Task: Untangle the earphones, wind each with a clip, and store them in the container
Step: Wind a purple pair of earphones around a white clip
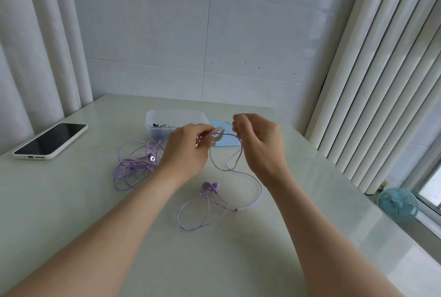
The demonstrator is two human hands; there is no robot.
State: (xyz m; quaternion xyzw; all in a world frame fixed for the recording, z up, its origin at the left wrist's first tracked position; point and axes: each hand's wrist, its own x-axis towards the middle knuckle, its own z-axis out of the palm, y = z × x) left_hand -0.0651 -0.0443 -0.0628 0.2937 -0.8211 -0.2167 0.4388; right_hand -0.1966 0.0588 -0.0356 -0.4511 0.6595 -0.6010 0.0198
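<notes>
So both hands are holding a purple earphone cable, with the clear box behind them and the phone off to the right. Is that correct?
Not quite. The head view shows the phone off to the left, not the right. The rest stands: left hand and right hand hold the purple earphone cable, with the clear box behind them.

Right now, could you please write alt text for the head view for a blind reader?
The left hand and right hand hold a purple earphone cable above a table; its earbuds lie nearer the person. A tangled second earphone lies at left, a clear container, blue lid and phone farther back.
</notes>
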